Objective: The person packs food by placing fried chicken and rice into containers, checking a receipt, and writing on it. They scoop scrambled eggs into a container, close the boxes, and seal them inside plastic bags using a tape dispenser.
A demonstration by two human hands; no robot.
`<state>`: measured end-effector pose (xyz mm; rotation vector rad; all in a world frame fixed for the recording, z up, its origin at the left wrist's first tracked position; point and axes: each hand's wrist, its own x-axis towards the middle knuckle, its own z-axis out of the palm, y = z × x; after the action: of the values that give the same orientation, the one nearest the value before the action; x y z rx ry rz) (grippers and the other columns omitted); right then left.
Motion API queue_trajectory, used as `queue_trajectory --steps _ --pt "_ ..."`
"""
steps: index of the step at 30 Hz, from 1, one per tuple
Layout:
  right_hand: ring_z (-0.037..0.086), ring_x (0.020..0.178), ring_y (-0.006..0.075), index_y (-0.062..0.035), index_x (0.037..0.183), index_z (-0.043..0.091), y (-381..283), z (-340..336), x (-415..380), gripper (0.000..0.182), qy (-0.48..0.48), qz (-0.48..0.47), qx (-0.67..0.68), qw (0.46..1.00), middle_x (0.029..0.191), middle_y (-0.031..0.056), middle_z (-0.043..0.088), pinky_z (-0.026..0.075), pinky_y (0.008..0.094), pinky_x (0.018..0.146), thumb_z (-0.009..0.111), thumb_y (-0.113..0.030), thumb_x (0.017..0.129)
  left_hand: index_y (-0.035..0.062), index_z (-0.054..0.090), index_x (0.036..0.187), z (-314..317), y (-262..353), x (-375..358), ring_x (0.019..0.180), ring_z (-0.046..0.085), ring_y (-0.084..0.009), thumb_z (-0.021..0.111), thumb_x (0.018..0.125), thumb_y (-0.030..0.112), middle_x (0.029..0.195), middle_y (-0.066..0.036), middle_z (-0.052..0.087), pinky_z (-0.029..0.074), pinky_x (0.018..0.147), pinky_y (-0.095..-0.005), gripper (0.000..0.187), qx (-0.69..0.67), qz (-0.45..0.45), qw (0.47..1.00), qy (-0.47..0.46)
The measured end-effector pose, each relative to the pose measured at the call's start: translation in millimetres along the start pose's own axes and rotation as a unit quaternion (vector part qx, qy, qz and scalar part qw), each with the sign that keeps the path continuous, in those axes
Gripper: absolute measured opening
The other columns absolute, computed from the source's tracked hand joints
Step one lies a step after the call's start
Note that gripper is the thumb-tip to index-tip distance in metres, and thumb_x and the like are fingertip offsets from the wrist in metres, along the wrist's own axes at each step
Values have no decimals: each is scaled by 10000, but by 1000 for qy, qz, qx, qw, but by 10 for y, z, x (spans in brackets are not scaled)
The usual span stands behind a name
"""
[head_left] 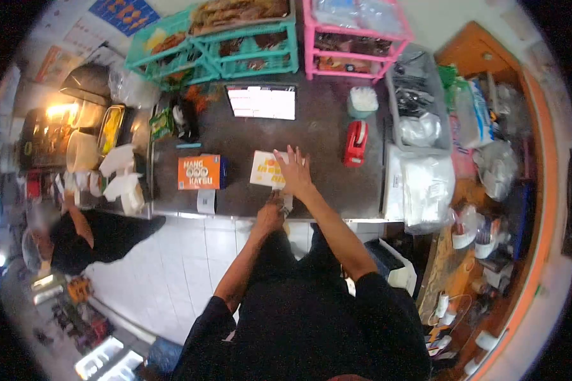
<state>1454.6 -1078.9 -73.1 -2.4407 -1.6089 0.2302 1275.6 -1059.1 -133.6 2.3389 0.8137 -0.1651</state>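
A white box with orange and yellow print (265, 167) lies near the front edge of the dark table (318, 133). My right hand (296, 174) rests on its right side, fingers stretched out and spread. Just below, at the table edge, my left hand (271, 214) is closed. A pale strip shows beside its fingers, but I cannot make out what it holds. To the left stands an orange printed box (199, 172) with a white paper slip (206, 202) at its front.
A lit tablet (262, 102) stands at the back. A red tape dispenser (356, 143) and packs of clear plastic bags (427, 187) are to the right. Teal baskets (251, 57) and a pink rack (353, 39) line the back. Another person (95, 241) is at the far left.
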Motion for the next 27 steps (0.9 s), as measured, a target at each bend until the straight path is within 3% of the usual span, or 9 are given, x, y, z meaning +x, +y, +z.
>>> queue_trajectory --steps 4,6,8,10,12,17,20,23,27 --pt "413 1263 400 -207 1492 294 201 -124 67 1084 -173 -23 102 979 1403 204 389 314 621 1044 856 -260 566 47 671 1137 36 129 -168 1372 378 -337 566 758 77 1510 -153 366 445 1042 -437 395 -4 -2 1000 26" --pt "451 1204 360 -204 1468 357 353 -142 -136 1081 -46 -68 62 995 1302 155 458 352 571 1010 866 -258 515 34 681 1077 -29 307 -216 1364 393 -336 553 746 53 1489 -158 399 451 1035 -438 355 -38 -83 996 6" --pt "452 1201 349 -215 1448 398 562 -338 -374 1064 -126 -59 71 988 1296 141 467 339 557 1015 852 -207 486 29 691 1026 -36 426 -253 1369 388 -338 557 743 55 1491 -164 397 451 1035 -438 314 -60 -114 992 4" --pt "443 1215 343 -214 1449 396 771 -473 -679 1094 -122 -37 128 983 1305 134 466 314 546 1031 843 -191 451 25 701 975 54 382 -249 1374 382 -339 561 740 56 1493 -170 394 452 1034 -437 275 -80 -139 987 0" --pt "429 1230 354 -207 1457 384 934 -520 -976 1059 -136 -26 119 983 1317 139 456 302 566 1040 840 -211 501 24 709 912 112 315 -252 1394 349 -352 570 738 58 1501 -196 371 445 1042 -425 225 -24 -47 998 38" --pt "422 1231 363 -212 1466 373 1015 -598 -1134 1043 -190 38 106 975 1331 140 446 286 587 1049 843 -249 536 23 705 903 85 295 -264 1407 316 -381 564 747 48 1510 -221 344 431 1051 -407 212 -47 -32 998 33" --pt "421 1230 365 -226 1469 370 783 -557 -858 1049 -129 56 155 978 1337 139 443 262 590 1073 840 -213 532 31 713 920 75 279 -262 1385 352 -381 569 745 47 1503 -210 362 440 1036 -412 227 -59 -15 997 42" --pt "420 1229 366 -237 1470 369 558 -384 -490 1065 -73 10 173 982 1329 134 439 232 591 1106 847 -167 520 46 717 927 132 179 -283 1354 388 -381 565 741 33 1466 -205 416 452 1017 -418 241 -89 -9 995 31" --pt "311 1352 397 -220 1474 358 503 -164 -376 1024 -112 -56 98 987 1478 147 322 190 587 1139 829 -109 571 61 720 935 0 239 -475 1273 482 -373 566 730 19 1332 -203 551 480 962 -434 259 -102 -67 992 46"
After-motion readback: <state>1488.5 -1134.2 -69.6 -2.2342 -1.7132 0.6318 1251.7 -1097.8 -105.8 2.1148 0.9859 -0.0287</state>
